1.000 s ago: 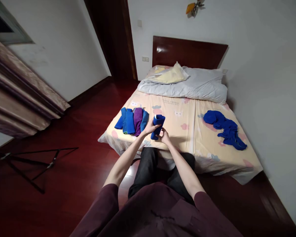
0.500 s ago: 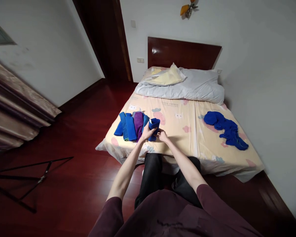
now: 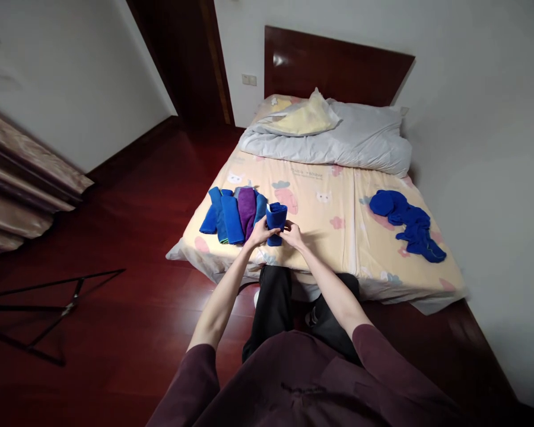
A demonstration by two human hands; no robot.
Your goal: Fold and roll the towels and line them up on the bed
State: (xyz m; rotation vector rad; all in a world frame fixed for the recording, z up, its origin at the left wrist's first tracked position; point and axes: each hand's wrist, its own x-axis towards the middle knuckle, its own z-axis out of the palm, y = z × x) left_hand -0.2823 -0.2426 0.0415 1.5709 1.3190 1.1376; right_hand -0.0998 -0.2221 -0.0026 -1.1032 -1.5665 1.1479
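A rolled blue towel (image 3: 276, 216) is held upright between my hands above the near part of the bed. My left hand (image 3: 258, 233) is closed around its left side, the thumb across the front. My right hand (image 3: 292, 233) pinches its right side, with some fingers hidden behind it. Just left of it lie several folded towels side by side, among them a purple towel (image 3: 247, 209) and a bright blue towel (image 3: 232, 219). Farther right, a crumpled heap of blue cloth (image 3: 409, 222) rests on the sheet.
The bed (image 3: 311, 196) has a patterned cream sheet. A grey quilt (image 3: 365, 133) is bunched by the dark headboard (image 3: 333, 65). Black stand legs (image 3: 71, 305) are on the floor at left, near a curtain (image 3: 22, 178). My legs are against the bed's front edge.
The view has tilted downward slightly. The blue towel stays in both hands, now more upright, with my right fingers shifted a little along its side.
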